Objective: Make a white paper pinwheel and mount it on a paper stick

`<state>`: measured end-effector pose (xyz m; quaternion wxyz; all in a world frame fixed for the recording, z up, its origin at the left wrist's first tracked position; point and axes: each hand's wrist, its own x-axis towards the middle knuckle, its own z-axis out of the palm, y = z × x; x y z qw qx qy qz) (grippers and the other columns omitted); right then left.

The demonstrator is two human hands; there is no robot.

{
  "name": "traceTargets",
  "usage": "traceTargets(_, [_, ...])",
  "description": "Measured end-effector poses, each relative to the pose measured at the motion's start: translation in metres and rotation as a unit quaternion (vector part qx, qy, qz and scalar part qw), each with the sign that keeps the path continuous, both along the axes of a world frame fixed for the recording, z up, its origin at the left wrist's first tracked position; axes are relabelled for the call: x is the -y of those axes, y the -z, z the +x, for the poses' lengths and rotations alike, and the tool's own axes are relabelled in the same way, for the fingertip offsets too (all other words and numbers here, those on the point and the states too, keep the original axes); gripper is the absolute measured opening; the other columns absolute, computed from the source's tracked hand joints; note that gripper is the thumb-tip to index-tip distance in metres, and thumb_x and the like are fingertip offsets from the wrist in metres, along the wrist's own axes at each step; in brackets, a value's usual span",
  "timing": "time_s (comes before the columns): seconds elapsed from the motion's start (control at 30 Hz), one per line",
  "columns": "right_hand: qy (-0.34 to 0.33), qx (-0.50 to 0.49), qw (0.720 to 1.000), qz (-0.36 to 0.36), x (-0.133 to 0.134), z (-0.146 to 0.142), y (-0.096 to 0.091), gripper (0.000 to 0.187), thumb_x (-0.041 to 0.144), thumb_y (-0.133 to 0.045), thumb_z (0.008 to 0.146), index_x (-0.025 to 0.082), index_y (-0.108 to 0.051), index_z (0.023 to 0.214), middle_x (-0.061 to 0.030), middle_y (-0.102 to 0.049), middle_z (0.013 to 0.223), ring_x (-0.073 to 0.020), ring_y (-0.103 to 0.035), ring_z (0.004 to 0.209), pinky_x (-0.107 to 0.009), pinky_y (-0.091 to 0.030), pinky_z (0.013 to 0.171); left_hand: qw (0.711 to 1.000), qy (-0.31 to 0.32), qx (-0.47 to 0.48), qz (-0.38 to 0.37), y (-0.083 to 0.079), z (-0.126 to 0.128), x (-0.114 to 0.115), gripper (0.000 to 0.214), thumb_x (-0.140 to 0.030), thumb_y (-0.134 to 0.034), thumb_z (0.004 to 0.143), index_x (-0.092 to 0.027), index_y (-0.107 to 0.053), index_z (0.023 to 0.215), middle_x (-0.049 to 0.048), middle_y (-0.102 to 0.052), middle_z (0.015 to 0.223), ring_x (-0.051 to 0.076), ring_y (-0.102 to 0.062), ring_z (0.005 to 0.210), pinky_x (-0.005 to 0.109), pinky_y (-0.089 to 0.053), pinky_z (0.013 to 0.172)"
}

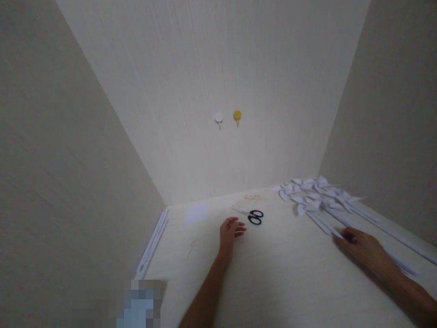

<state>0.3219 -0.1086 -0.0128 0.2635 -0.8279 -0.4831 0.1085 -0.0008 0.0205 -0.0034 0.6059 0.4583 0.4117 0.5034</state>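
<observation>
A: Where is the thing being handled?

B: The white paper stick (pixel 320 222) lies at the left side of a bunch of similar sticks (pixel 385 228), on the right part of the pale table (pixel 283 278); its near part runs in to the right hand (pixel 363 253)

A: And the fingers?

B: On the right they are curled in at the stick; whether they clamp it or only touch it, I cannot tell. Those of the left hand (pixel 231 233) are loosely bent and a little apart, holding nothing, just beside the black-handled scissors (pixel 253 216)

A: How would you handle it well?

B: Pinch lightly, since paper probably dents easily, and guide it along its own length rather than sideways, so the flared end (pixel 302 208) doesn't snag its neighbours. I'd have the left hand mind the blades

A: Which way does it point?

B: Flared end away from the person, leftward and toward the back wall (pixel 218 68); the long axis slants from there back to the right hand, roughly alongside its neighbours
</observation>
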Motion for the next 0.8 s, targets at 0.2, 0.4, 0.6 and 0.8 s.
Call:
traceTargets(0.2, [-0.005,-0.008,1.0,-0.026,0.002,0.002,-0.004,0.035,0.05,-0.047,0.063,0.017,-0.056,0.07,-0.007,-0.062,0.066,-0.0225,-0.057,0.061,-0.029,-0.04,0.054,1.0,-0.003,0.001,-0.001,0.0,0.0,0.0,0.024,-0.028,-0.054,0.061,-0.013,-0.05,0.08,0.0043,-0.061,0.066,0.014,-0.059,0.054,0.024,-0.043,0.05])
traceTargets(0.4, [0.019,0.059,0.997,0.035,0.002,-0.014,-0.036,0.037,0.055,-0.042,0.065,0.019,-0.053,0.065,-0.0026,-0.054,0.054,-0.0197,-0.052,0.052,-0.027,-0.034,0.047,1.0,-0.001,-0.002,0.003,0.0,0.001,0.0,0.021,-0.025,-0.053,0.062,-0.013,-0.049,0.079,0.0036,-0.061,0.064,0.013,-0.059,0.053,0.023,-0.043,0.049])
traceTargets(0.6, [-0.144,-0.026,0.971,0.191,-0.035,-0.092,-0.048,0.038,0.049,-0.036,0.072,0.019,-0.036,0.047,0.0041,-0.033,0.043,-0.0109,-0.036,0.043,-0.021,-0.028,0.042,1.0,0.004,-0.006,0.008,0.0,0.002,0.002,0.02,-0.025,-0.053,0.06,-0.013,-0.051,0.076,0.0031,-0.06,0.061,0.012,-0.057,0.049,0.022,-0.042,0.047])
traceTargets(0.8, [-0.216,-0.188,0.927,0.243,-0.09,-0.177,-0.026,0.036,0.044,-0.038,0.073,0.018,-0.036,0.048,0.0045,-0.031,0.046,-0.0105,-0.033,0.045,-0.021,-0.026,0.043,1.0,0.001,-0.016,0.019,0.0,0.004,0.005,0.017,-0.027,-0.053,0.059,-0.014,-0.052,0.071,0.0022,-0.059,0.058,0.01,-0.054,0.046,0.022,-0.041,0.045])
